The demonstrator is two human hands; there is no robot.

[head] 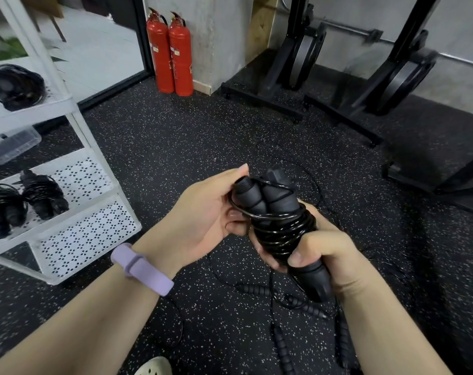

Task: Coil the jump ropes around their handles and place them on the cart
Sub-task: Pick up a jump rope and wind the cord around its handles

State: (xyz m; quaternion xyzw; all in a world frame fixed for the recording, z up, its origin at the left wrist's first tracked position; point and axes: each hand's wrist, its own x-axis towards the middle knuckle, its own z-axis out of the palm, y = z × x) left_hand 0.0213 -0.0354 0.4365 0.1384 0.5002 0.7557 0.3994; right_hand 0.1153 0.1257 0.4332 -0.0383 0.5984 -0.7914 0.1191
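**Both hands on one wound jump rope**

Your right hand [320, 255] is curled tight around the lower part of the jump rope [280, 212], thumb pressed across the black cord coils, with the butt of one handle sticking out below your fist. Your left hand [202, 212] cups the upper left side of the same bundle, fingers bent against the coils and thumb reaching up beside the two handle tops, which stand side by side and tilt away from you. A lilac wristband [142, 269] sits on your left wrist.

Well to the left of your grip stands the white cart [94, 234]. Its perforated lower shelf holds two coiled ropes [26, 198] lying next to each other; the shelf above carries another coiled rope [16, 85], blurred.

Beneath and behind your hands, loose ropes [284, 299] lie tangled on the speckled floor [175, 136]. Far beyond your grip, two red fire extinguishers [170, 52] stand against the wall.
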